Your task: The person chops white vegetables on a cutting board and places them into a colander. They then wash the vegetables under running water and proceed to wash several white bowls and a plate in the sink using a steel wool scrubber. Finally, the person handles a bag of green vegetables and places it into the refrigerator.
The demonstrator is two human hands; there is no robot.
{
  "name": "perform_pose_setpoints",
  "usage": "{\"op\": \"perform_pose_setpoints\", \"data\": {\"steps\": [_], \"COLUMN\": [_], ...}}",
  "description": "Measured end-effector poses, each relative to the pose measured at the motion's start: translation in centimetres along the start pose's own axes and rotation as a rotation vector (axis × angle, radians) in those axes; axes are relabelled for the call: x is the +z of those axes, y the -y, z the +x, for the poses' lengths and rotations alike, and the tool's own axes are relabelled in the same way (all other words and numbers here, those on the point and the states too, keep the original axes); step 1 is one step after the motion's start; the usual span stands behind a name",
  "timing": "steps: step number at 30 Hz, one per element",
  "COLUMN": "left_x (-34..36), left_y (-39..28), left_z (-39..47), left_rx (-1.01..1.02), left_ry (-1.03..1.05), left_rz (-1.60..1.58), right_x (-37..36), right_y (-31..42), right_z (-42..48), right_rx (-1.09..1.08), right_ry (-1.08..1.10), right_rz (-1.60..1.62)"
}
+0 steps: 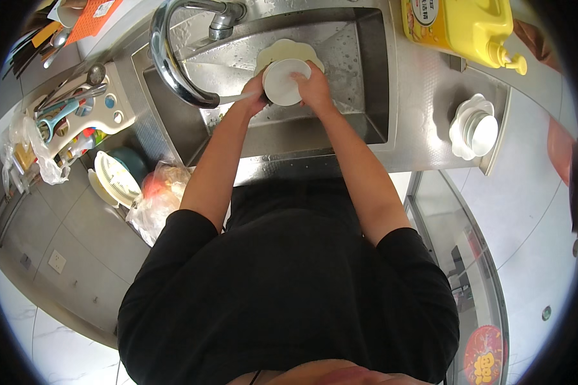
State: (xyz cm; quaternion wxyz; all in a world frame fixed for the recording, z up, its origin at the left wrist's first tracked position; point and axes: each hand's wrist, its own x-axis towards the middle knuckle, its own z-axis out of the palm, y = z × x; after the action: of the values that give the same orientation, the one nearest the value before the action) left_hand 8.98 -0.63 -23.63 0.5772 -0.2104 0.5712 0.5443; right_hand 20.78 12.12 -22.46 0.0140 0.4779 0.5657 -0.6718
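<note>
Over a stainless steel sink [313,137], both my hands hold a small round white bowl or dish [280,89]. My left hand [254,98] grips its left rim, and something dark shows beside those fingers. My right hand [316,89] is on the right side, with the thumb on the inner face. A scalloped pale dish [289,49] lies in the sink just beyond. Water runs from the curved chrome faucet [166,62] onto my left hand. The fingers beneath the bowl are hidden.
Right of the sink stand stacked white bowls [481,132] on a scalloped dish, with a yellow pump bottle [462,29] behind. At left are a utensil rack [120,101] with ladles, a cream strainer basket [118,178] and a clear plastic bag [149,216]. The counter's front edge is near my body.
</note>
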Motion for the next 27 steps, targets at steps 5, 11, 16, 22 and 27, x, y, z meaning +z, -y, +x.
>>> {"op": "perform_pose_setpoints", "data": {"steps": [5,11,16,22,27], "left_x": [-1.5,-3.0,-4.2,2.3,3.3], "left_y": [0.2,0.8,3.8,3.0,4.4], "left_z": [1.3,1.4,4.9,1.3,0.7], "left_rx": [0.058,0.153,0.487,0.326,0.506], "left_ry": [-0.101,-0.066,-0.242,-0.193,-0.416], "left_rz": [-0.039,-0.098,0.658,0.202,0.205], "right_x": [1.5,1.3,0.0,1.3,4.4], "right_y": [-1.7,-3.8,-1.8,-2.0,-6.1], "right_z": [0.0,-0.3,-2.2,-2.5,-1.8], "right_rx": [0.082,0.080,-0.317,-0.096,-0.432], "right_ry": [-0.026,-0.221,-0.296,-0.184,-0.291], "right_rz": [0.276,0.362,0.100,0.387,0.077]}}
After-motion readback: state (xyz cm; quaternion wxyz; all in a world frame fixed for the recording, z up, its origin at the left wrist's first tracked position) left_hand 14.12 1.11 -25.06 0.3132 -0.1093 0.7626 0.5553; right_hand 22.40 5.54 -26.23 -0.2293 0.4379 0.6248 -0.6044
